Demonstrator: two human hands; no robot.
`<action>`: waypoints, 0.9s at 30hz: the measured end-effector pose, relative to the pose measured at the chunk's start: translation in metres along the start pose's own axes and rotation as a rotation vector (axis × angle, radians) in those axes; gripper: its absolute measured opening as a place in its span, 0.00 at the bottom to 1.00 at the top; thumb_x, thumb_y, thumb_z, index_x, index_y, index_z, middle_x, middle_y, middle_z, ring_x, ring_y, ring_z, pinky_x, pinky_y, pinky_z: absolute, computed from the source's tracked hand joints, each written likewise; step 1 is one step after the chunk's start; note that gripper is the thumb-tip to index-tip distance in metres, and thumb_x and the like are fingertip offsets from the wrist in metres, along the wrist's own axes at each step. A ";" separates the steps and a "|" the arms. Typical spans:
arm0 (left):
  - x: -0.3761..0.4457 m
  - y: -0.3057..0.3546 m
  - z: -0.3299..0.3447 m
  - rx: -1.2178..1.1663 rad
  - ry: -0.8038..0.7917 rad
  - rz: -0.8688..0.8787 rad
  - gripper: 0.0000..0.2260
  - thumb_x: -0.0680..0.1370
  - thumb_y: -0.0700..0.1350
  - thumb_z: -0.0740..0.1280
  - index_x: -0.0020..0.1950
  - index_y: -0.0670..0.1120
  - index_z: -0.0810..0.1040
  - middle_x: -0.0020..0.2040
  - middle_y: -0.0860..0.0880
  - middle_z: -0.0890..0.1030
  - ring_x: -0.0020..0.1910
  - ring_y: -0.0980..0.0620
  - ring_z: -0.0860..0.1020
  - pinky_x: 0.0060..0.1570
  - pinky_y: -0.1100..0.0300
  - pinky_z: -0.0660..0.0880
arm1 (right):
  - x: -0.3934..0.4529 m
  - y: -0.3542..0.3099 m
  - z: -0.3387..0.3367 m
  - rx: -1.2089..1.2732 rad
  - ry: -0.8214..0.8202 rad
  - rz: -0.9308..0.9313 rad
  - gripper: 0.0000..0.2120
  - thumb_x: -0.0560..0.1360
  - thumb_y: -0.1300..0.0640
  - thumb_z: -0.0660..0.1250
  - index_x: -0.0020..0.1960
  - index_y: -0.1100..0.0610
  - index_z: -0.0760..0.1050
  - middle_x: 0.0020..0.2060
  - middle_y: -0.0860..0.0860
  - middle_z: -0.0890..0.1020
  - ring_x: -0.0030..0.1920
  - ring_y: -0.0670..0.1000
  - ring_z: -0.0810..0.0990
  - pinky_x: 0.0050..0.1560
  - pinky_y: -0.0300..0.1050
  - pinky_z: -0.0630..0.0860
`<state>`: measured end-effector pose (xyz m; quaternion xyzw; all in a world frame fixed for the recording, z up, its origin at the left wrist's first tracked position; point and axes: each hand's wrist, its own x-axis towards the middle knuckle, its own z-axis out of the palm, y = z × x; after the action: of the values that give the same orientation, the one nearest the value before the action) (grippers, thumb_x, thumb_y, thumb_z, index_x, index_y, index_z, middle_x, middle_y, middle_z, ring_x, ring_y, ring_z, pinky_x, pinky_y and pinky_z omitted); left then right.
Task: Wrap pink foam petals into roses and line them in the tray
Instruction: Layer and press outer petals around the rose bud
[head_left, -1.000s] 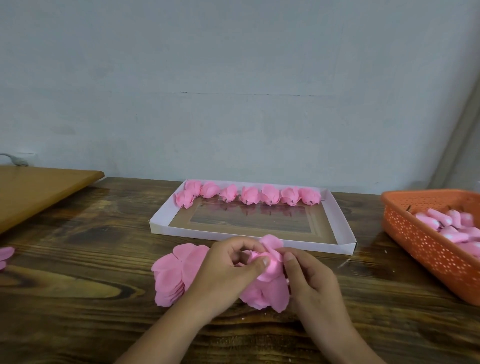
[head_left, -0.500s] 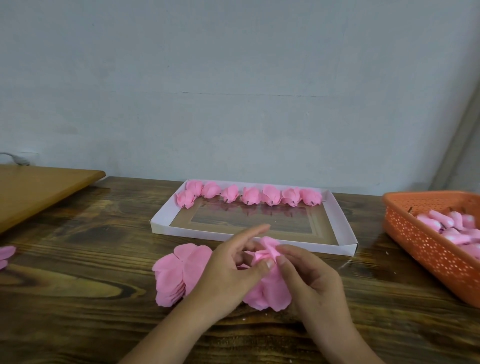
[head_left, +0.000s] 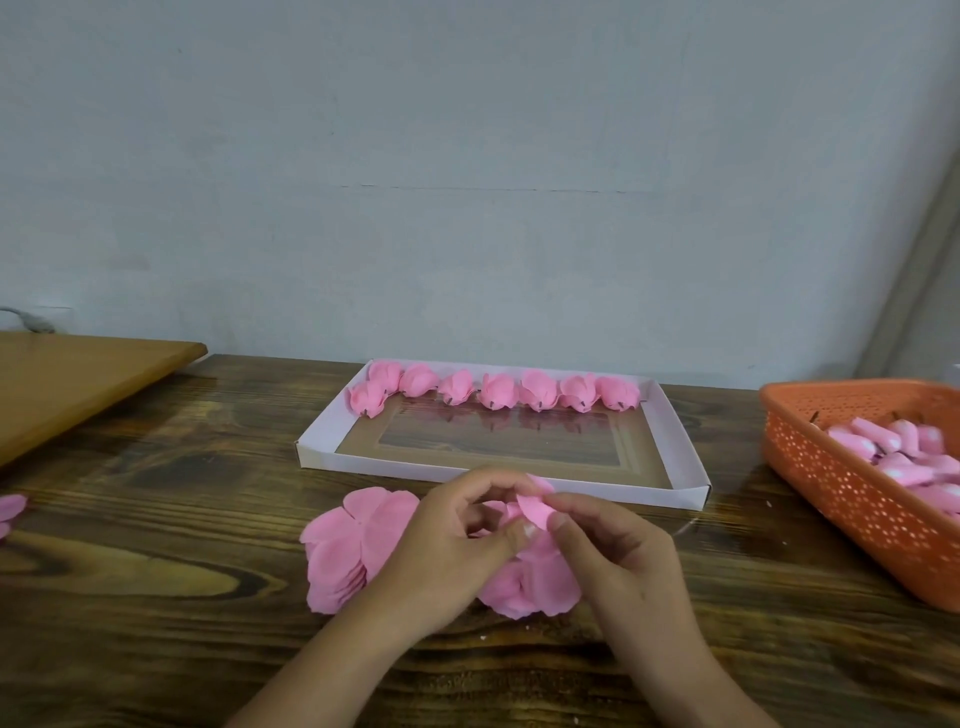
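Both hands pinch a half-wrapped rose

The left hand (head_left: 447, 540) and right hand (head_left: 613, 551), fingers curled, pinch a pink foam rose (head_left: 532, 512) between them; loose petals (head_left: 353, 551) lie beneath, the tray (head_left: 680, 467) with finished roses (head_left: 498, 391) just beyond.

Two bare forearms, sleeveless, short-nailed fingers (head_left: 511, 538).

The left hand (head_left: 457, 540) has curled its forefinger back down; the petal (head_left: 535, 506) now folds rightward.

no readable text, label or number shows anywhere.
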<state>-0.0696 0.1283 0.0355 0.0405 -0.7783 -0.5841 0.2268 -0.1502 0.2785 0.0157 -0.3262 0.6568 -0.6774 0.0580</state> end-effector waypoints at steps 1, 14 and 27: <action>0.000 0.000 0.000 0.015 -0.002 -0.002 0.17 0.78 0.35 0.71 0.50 0.60 0.84 0.55 0.59 0.85 0.55 0.55 0.83 0.54 0.56 0.82 | 0.000 0.000 0.000 -0.002 0.002 0.002 0.15 0.78 0.64 0.67 0.52 0.46 0.85 0.46 0.46 0.88 0.49 0.48 0.86 0.51 0.49 0.82; 0.004 -0.001 0.000 -0.373 0.117 -0.278 0.10 0.78 0.36 0.71 0.48 0.51 0.88 0.52 0.48 0.87 0.52 0.50 0.86 0.47 0.57 0.82 | -0.002 -0.001 -0.001 0.174 -0.008 0.005 0.23 0.77 0.75 0.61 0.47 0.49 0.84 0.51 0.47 0.86 0.47 0.51 0.86 0.39 0.44 0.81; 0.001 0.007 -0.003 -0.305 0.078 -0.318 0.07 0.78 0.43 0.72 0.52 0.53 0.87 0.51 0.46 0.87 0.49 0.48 0.86 0.35 0.64 0.78 | -0.006 -0.008 0.003 -0.114 0.032 -0.122 0.24 0.70 0.67 0.76 0.53 0.38 0.81 0.49 0.39 0.85 0.43 0.48 0.85 0.37 0.41 0.81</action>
<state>-0.0679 0.1275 0.0426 0.1504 -0.6553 -0.7215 0.1655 -0.1413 0.2794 0.0207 -0.3574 0.6740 -0.6464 -0.0127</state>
